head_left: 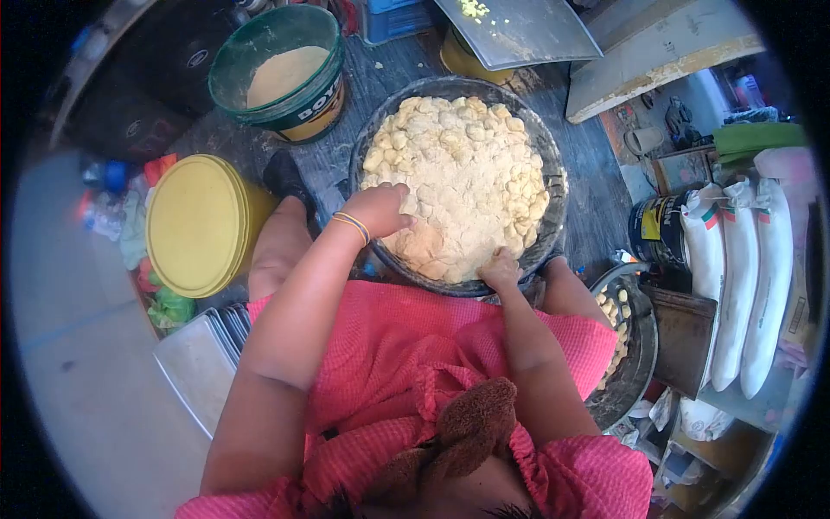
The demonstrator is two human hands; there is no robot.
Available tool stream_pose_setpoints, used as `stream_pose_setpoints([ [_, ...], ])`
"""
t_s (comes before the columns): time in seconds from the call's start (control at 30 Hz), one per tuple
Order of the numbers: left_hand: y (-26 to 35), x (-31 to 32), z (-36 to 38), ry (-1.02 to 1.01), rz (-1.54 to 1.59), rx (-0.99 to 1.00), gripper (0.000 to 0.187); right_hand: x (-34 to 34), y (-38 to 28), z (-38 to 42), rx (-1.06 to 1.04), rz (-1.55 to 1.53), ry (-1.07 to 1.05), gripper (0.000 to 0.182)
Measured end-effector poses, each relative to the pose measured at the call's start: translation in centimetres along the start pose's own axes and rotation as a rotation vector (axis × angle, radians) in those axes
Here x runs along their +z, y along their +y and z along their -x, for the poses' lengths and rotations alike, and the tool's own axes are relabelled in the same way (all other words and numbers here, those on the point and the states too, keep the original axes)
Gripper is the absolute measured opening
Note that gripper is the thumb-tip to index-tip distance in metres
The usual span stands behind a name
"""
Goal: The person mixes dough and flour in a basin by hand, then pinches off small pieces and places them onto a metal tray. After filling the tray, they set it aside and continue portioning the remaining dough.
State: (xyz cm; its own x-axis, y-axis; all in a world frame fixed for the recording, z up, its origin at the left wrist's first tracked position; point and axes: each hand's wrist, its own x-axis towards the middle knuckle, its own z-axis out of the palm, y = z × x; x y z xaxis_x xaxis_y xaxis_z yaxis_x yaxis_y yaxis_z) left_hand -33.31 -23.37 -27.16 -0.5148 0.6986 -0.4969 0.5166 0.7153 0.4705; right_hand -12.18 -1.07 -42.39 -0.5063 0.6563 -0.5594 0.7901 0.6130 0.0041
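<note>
A wide dark basin point(555, 177) sits between the knees, filled with small pale dough pieces point(519, 195) under a layer of tan powder point(450, 164). At the basin's left side, my left hand point(380, 210) rests on the powder, its thumb apart from the bent fingers. A smoother, browner patch of powder lies just beside that thumb. My right hand point(500, 270) is closed at the near edge of the basin, against the powder and dough pieces. Whatever its fingers hold, if anything, is hidden.
A green bucket point(220, 82) of tan powder stands at the far left, near a lidded yellow bucket point(194, 225). Metal trays point(203, 363) lean at left. A second basin point(644, 346) with dough pieces and long white packs point(735, 285) are at right. A tray point(527, 35) sits at the back.
</note>
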Motion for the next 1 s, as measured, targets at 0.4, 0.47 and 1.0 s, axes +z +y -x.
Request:
stream_pose_setpoints([
  [0.4, 1.8, 4.9, -2.8, 0.387, 0.457, 0.286, 0.061, -14.2, -5.7, 3.4, -0.27, -1.318, -0.408, 0.061],
  [0.47, 4.8, 3.2, -1.4, 0.276, 0.845, 0.261, 0.059, -16.1, -8.4, 5.7, -0.505, -1.329, -0.494, 0.061],
  [1.0, 5.1, 0.7, -3.5, 0.444, 1.42, -0.153, 0.024, -19.2, -9.2, 3.7, -0.708, -1.177, 0.006, 0.041],
])
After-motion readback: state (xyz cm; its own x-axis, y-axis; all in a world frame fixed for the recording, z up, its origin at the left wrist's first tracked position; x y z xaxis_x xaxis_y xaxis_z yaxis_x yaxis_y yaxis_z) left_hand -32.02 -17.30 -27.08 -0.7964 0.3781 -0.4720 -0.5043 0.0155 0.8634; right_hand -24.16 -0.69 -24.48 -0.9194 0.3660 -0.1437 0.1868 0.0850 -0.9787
